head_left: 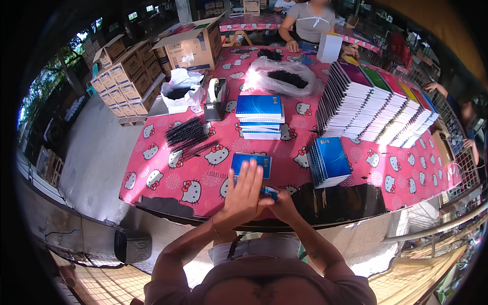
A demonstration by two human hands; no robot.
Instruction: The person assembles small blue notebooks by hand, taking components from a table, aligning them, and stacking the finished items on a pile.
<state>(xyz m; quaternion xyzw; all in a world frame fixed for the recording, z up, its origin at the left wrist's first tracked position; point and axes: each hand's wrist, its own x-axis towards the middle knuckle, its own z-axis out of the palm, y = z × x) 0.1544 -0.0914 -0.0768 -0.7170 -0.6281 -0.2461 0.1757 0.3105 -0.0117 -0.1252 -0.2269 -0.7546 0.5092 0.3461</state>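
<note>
Both forearms rise from the lower edge and meet near the front edge of the surface. The left hand is raised with its fingers spread and extended, palm turned down toward the blue notebook, and it covers the near edge of the book; whether the palm presses on the cover cannot be told. The right hand sits just beside it, curled, its fingers closed on a small blue piece at the notebook's near right corner; what that piece is stays unclear.

The surface is a long table under a pink cloth printed with white cartoon cats. On it, behind the notebook, stands a short stack of blue notebooks; to the right leans a fanned stack of blue notebooks, and further right a long row of spiral-bound notebooks with covers of several colours. A bundle of black binding combs lies to the left, near a tape dispenser. A clear plastic bag holding dark material rests toward the far side, and a white bag at the far left corner. Stacked cardboard boxes stand on the floor to the left. Another person in a grey top sits at the far end.

The blue notebook lies flat near the front edge, directly ahead of both hands, with its far part showing beyond the left fingers.
</note>
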